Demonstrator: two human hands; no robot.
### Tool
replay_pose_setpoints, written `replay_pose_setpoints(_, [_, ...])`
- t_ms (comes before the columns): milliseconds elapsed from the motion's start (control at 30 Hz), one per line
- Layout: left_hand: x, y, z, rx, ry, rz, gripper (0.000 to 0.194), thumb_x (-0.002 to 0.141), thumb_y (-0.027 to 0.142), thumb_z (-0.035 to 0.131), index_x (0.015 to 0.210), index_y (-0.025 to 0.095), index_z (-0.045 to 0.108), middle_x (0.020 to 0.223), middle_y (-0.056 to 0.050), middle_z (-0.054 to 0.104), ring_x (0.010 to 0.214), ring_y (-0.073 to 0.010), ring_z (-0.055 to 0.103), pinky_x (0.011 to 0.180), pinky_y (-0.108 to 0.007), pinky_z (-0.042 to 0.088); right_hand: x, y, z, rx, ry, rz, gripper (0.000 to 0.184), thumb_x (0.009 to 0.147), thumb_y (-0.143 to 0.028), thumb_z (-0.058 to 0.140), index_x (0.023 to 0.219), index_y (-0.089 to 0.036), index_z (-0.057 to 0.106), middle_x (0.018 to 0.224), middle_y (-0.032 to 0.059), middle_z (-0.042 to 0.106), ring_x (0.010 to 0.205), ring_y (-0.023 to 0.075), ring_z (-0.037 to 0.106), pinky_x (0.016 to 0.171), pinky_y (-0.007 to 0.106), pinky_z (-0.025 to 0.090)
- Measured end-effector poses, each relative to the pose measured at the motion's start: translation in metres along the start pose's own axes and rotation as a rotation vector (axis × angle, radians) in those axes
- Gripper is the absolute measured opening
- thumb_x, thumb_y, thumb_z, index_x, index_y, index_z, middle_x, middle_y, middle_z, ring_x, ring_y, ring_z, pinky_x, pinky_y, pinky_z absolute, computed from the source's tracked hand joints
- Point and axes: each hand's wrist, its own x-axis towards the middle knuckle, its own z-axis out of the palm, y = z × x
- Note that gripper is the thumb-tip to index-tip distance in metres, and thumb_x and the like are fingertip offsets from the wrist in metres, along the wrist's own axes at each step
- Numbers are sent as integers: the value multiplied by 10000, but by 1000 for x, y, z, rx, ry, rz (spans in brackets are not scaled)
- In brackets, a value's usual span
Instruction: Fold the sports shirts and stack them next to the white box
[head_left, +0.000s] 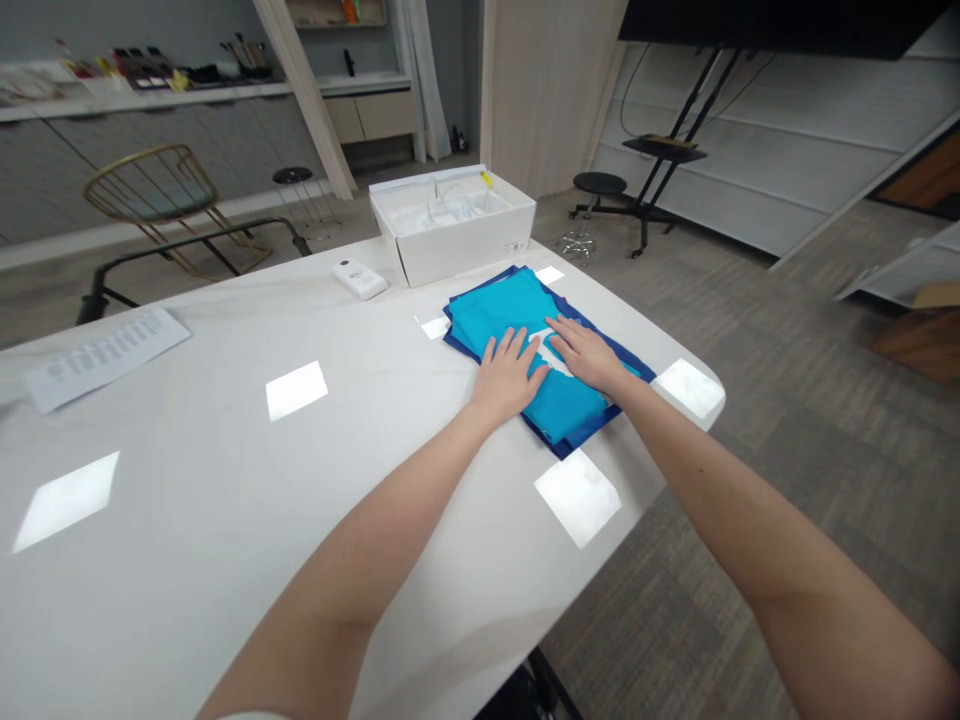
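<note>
A folded bright blue cloth garment with a white patch lies on top of a folded dark blue cloth, near the table's right edge. The darker cloth shows as a border around the lighter one. My left hand rests flat on the left side of the bright blue garment, fingers spread. On its right side lies my right hand, palm down with the fingers stretched out, partly covering the white patch. Neither hand grips anything.
Behind the cloths, an open white box holds clear plastic wrapping. A small white device lies left of it. A printed sheet is at the table's far left. Beyond the white table are a stool and a wire-backed chair.
</note>
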Motion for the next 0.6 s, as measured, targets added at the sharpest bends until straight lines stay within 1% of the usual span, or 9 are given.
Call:
replay_pose_setpoints(133, [-27,12,-5,-47,-33,-42,666,1031,554,394,1599,207,370,1703,-81,266,1586,-315,177,1287,-550,163,-41,13,-11,-61,-4,57,606,1059,-545,293,1580,-267,431,1659,67,365,1542,284,306,1240,530,296])
replay_pose_setpoints(200, [-46,20,-10,-80,-61,-31,711,1010,573,445,1606,198,351,1711,-94,236,1587,-333,167,1279,-561,188,-65,11,-15,-101,13,88,593,1061,-532,299,1579,-271,425,1656,74,372,1534,304,321,1221,580,309])
replay_pose_setpoints(267, [-67,27,-14,-101,-89,-20,735,990,555,511,1607,195,339,1715,-110,216,1583,-338,181,1265,-571,225,-90,1,-16,-120,57,91,561,1066,-499,305,1553,-264,457,1632,91,413,1514,326,354,1198,640,306])
replay_pose_setpoints(333, [-89,30,-18,-108,-103,-12,710,980,503,560,1590,201,359,1705,-126,243,1565,-328,246,1254,-577,246,-112,-16,-15,-101,124,22,512,1061,-460,348,1490,-243,524,1560,115,510,1456,327,440,1181,636,333])
replay_pose_setpoints(433, [-122,25,-29,-105,-94,-22,594,984,432,581,1518,207,451,1639,-138,391,1487,-296,402,1235,-554,294,-136,-53,-15,-30,220,-149,413,1022,-419,475,1355,-224,623,1383,131,644,1310,302,574,1125,520,440])
replay_pose_setpoints(500, [-145,16,-40,-83,-66,-36,508,990,393,578,1456,202,509,1577,-135,477,1431,-285,470,1210,-520,342,-145,-83,-13,14,234,-203,348,1005,-390,515,1275,-223,657,1271,124,687,1209,292,627,1054,462,496])
replay_pose_setpoints(600, [-184,-4,-62,-11,-2,-61,416,1002,342,556,1388,186,558,1513,-133,538,1368,-285,522,1153,-473,404,-147,-133,-6,50,199,-230,287,1004,-344,515,1204,-213,673,1169,109,712,1130,283,654,982,426,517])
